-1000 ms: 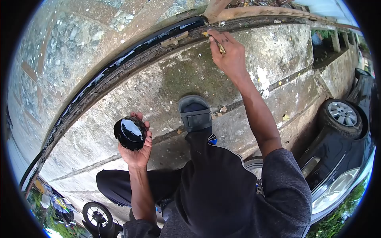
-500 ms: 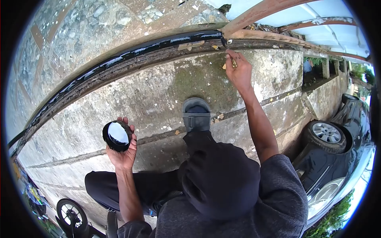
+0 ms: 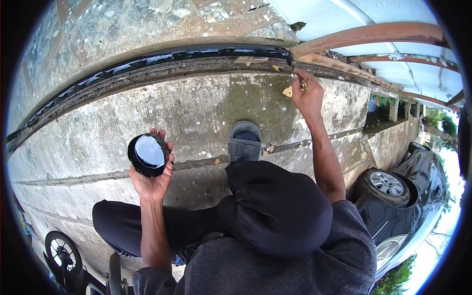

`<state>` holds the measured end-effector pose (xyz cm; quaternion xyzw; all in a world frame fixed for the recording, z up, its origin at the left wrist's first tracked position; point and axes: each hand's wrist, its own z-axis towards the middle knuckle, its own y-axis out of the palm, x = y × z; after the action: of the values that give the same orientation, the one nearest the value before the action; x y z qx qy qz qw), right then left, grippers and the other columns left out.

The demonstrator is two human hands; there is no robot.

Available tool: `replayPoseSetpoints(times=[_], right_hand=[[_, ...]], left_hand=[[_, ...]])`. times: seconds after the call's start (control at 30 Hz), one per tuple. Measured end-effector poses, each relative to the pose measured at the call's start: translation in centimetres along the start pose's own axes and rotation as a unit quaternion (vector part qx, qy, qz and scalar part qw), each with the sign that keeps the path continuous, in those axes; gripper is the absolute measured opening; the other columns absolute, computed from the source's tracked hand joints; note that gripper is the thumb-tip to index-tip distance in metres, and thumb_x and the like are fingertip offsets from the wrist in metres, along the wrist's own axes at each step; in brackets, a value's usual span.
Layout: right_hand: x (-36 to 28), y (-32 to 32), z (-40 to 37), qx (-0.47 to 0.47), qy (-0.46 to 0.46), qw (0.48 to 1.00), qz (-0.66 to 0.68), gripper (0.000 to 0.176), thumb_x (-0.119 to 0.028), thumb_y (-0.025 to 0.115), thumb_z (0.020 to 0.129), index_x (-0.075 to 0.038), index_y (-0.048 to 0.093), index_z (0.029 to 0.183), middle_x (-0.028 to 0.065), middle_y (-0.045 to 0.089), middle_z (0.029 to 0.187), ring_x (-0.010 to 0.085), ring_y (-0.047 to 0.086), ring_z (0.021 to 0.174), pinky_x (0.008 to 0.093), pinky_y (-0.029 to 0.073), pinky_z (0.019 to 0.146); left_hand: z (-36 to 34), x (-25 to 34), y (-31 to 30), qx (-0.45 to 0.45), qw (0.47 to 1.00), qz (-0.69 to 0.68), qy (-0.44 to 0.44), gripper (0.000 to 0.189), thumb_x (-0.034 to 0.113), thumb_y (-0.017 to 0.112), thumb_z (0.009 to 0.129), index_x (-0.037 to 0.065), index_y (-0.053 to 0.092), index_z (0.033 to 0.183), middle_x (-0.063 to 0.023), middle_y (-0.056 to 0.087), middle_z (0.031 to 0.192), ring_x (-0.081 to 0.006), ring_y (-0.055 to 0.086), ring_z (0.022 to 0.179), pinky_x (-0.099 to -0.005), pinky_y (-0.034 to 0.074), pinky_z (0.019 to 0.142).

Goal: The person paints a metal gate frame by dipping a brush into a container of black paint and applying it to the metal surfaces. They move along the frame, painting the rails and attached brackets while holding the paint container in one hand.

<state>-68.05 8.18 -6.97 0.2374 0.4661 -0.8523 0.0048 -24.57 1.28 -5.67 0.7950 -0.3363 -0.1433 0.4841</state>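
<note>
Rail [image 3: 147,58]: wet black coat runs from the far left to upper centre. Left hand [image 3: 153,183], centre left, cups an open tin [image 3: 149,153] of black paint. Right hand [image 3: 309,97] pinches a small brush [image 3: 301,84] at the coat's end. Rusty bars [image 3: 368,33] at upper right look unpainted.

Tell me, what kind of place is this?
Outdoors, probably a roadside or yard: a mossy concrete wall, a parked dark car beside it, and a metal rail partly coated in glossy black paint.
</note>
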Motion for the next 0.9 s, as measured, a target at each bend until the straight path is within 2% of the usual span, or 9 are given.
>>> replayPoseSetpoints(times=[0.1, 0.17, 0.23, 0.33, 0.43, 0.53, 0.63, 0.77, 0.9], right_hand=[[-3.1, -0.7, 6.2, -0.047, 0.073, 0.996, -0.033, 0.017, -0.013, 0.066, 0.085, -0.001, 0.071, 0.096, 0.0213, 0.069, 0.082, 0.0385, 0.067, 0.066, 0.0432, 0.055, 0.064], [-2.8, 0.3, 11.0, -0.119, 0.059, 0.984, -0.119, 0.022, -0.02, 0.064, 0.084, 0.002, 0.071, 0.086, 0.025, 0.067, 0.074, 0.041, 0.067, 0.067, 0.0453, 0.055, 0.066], [-1.3, 2.3, 14.7, -0.147, 0.004, 0.97, -0.192, 0.024, -0.019, 0.061, 0.079, 0.003, 0.07, 0.078, 0.0273, 0.066, 0.07, 0.0423, 0.068, 0.069, 0.0454, 0.056, 0.068], [0.0, 4.3, 18.1, -0.242, -0.011, 0.941, -0.237, 0.022, -0.015, 0.057, 0.072, 0.003, 0.069, 0.07, 0.0248, 0.065, 0.062, 0.0406, 0.068, 0.066, 0.0439, 0.057, 0.069], [-0.2, 5.1, 18.3, -0.362, 0.063, 0.903, -0.223, 0.02, -0.012, 0.055, 0.068, 0.002, 0.067, 0.063, 0.0204, 0.064, 0.056, 0.0372, 0.069, 0.063, 0.0424, 0.057, 0.071], [-0.9, 4.8, 18.5, -0.407, 0.096, 0.888, -0.192, 0.022, -0.013, 0.054, 0.069, 0.002, 0.064, 0.056, 0.0174, 0.061, 0.051, 0.0334, 0.067, 0.057, 0.04, 0.058, 0.068], [-0.4, 5.1, 18.1, -0.323, 0.014, 0.924, -0.207, 0.023, -0.013, 0.054, 0.069, 0.002, 0.063, 0.053, 0.0167, 0.062, 0.052, 0.0317, 0.067, 0.055, 0.0378, 0.058, 0.066], [-1.7, 4.6, 17.8, -0.377, 0.094, 0.908, -0.157, 0.024, -0.015, 0.054, 0.069, 0.001, 0.064, 0.055, 0.0153, 0.062, 0.051, 0.031, 0.067, 0.055, 0.0384, 0.057, 0.068], [-0.3, 4.6, 17.8, -0.351, 0.014, 0.914, -0.203, 0.025, -0.016, 0.055, 0.07, 0.001, 0.062, 0.052, 0.0146, 0.062, 0.05, 0.0288, 0.065, 0.05, 0.0372, 0.057, 0.065]], left_hand=[[-0.2, 0.1, -0.6, 0.002, 1.0, -0.002, 0.0, 0.061, 0.039, 0.048, 0.099, 0.0, 0.037, 0.145, -0.0188, 0.047, 0.143, -0.0395, 0.059, 0.116, -0.0479, 0.059, 0.087], [-0.5, 0.3, -1.0, 0.006, 1.0, -0.002, 0.004, 0.062, 0.041, 0.047, 0.099, 0.0, 0.037, 0.145, -0.0195, 0.045, 0.144, -0.04, 0.059, 0.117, -0.0477, 0.058, 0.088], [-0.8, 0.5, -1.0, 0.002, 1.0, -0.007, 0.009, 0.062, 0.041, 0.047, 0.099, 0.0, 0.036, 0.145, -0.0195, 0.044, 0.145, -0.0403, 0.058, 0.117, -0.0476, 0.058, 0.089], [-1.3, 0.6, -1.0, -0.006, 1.0, -0.021, 0.014, 0.062, 0.041, 0.046, 0.099, 0.0, 0.035, 0.146, -0.0199, 0.044, 0.146, -0.0411, 0.058, 0.118, -0.0491, 0.057, 0.089], [-1.9, 0.4, -1.3, -0.007, 0.999, -0.035, 0.016, 0.062, 0.04, 0.046, 0.1, 0.001, 0.035, 0.146, -0.0206, 0.043, 0.146, -0.0417, 0.057, 0.118, -0.0501, 0.057, 0.09], [-2.2, 0.3, -1.4, -0.006, 0.999, -0.039, 0.014, 0.062, 0.04, 0.045, 0.1, 0.001, 0.035, 0.146, -0.0213, 0.043, 0.146, -0.042, 0.057, 0.119, -0.0508, 0.056, 0.091], [-2.7, 0.4, -2.1, 0.003, 0.999, -0.043, 0.017, 0.062, 0.04, 0.046, 0.1, 0.001, 0.034, 0.146, -0.0215, 0.043, 0.146, -0.0422, 0.057, 0.119, -0.0514, 0.056, 0.091], [-2.4, 0.6, -1.9, -0.005, 0.999, -0.036, 0.017, 0.062, 0.04, 0.047, 0.1, 0.001, 0.035, 0.146, -0.0215, 0.045, 0.145, -0.042, 0.057, 0.119, -0.0519, 0.056, 0.091], [-1.9, 0.5, -1.6, -0.014, 0.999, -0.046, 0.01, 0.061, 0.039, 0.047, 0.1, 0.001, 0.035, 0.146, -0.0213, 0.046, 0.144, -0.0422, 0.058, 0.118, -0.0516, 0.057, 0.089]])
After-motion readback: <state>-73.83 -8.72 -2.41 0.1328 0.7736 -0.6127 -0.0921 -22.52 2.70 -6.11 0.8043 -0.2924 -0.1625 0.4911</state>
